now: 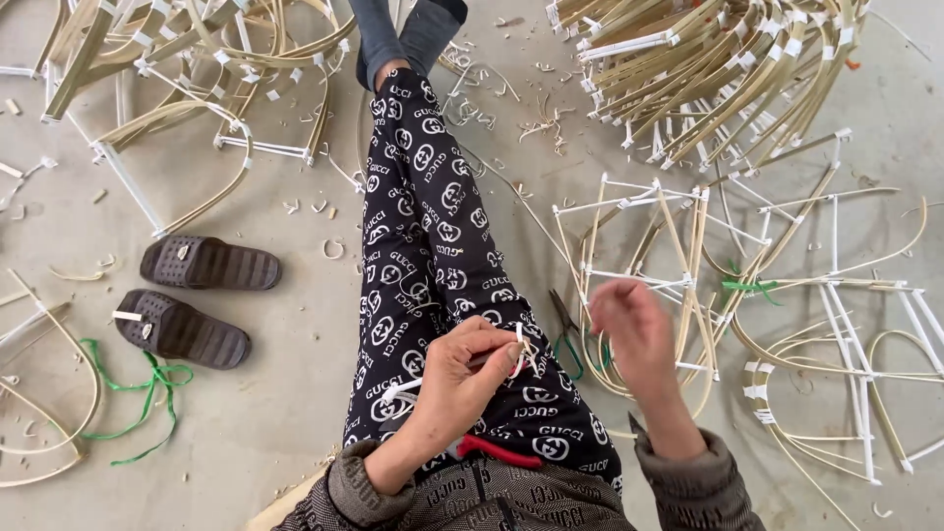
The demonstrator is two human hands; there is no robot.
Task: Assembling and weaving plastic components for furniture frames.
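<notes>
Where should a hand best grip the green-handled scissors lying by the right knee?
Probably by the green handle loops, coming from the near side: they lie toward the person, while the blades point away and sit beside the bamboo frame. The right hand hovers closest.

Bare concrete floor (295, 324). Dark slippers (195, 295) lie left of the outstretched legs (433, 246). Bamboo frames (747, 285) right, green string (147, 393) left.

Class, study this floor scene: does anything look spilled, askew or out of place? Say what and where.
Pale shavings lie scattered over the floor near the feet. A loose green ribbon trails beside the two dark sandals, which lie askew to each other. The left hand pinches a white strip; the right hand hovers open.
</notes>
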